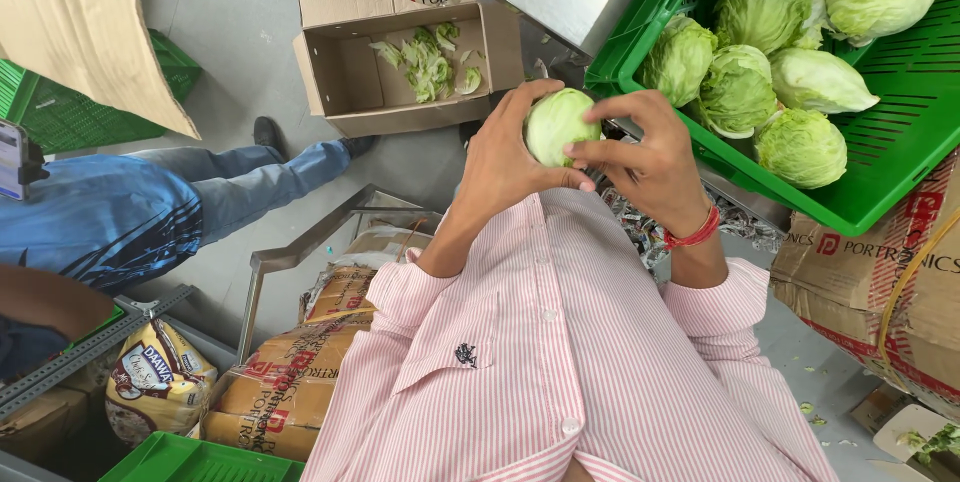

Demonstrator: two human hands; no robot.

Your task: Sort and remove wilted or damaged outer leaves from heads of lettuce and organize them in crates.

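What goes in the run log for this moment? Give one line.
left hand: holds cabbage head | right hand: fingers on same head | green crate: more cabbages | cardboard box: leaf scraps

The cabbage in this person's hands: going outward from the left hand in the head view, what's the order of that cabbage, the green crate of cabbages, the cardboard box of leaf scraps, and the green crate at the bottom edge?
1. Held cabbage: gripped by the left hand.
2. Cardboard box of leaf scraps: on the floor, beyond the hand.
3. Green crate of cabbages: toward the right hand's side.
4. Green crate at the bottom edge: lowest in the picture, farthest.
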